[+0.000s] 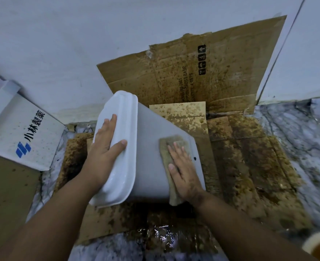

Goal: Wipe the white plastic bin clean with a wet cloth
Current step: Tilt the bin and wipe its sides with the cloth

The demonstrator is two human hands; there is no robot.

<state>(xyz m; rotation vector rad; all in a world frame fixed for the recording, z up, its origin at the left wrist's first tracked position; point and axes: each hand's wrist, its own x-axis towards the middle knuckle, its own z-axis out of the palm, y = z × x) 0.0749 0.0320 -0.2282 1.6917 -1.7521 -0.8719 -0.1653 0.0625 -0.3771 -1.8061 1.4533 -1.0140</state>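
We have the white plastic bin (147,147) tipped on its side over stained, wet cardboard (249,166), its rimmed top under our left hand (106,146) and its base end just beyond our right hand (183,170). The left hand lies on the lid end with the fingers straight across the top face and the thumb hooked over the rim's edge, so it steadies more than it clamps. The right hand is flat, fingers straight, pressing a folded brownish cloth (169,147) against the upturned side wall; the cloth sticks out past the fingertips and back past the wrist.

To do this stroke well, we judge the palm should keep even pressure so the whole pad of cloth meets the plastic, not just the part under the fingers. Long passes running from the base end toward the rim beside the left hand would cover the wall without missing strips, and each pass ought to overlap the last. A small dark speck (194,158) sits on the wall just beyond the right fingers, near the base corner; that spot probably wants a firmer rub.

The left hand must resist the push, or the bin may slide on the soggy cardboard. The floor nearest us glistens with brown liquid (164,236), so we should keep the cloth off it and turn the bin to bring up a fresh side
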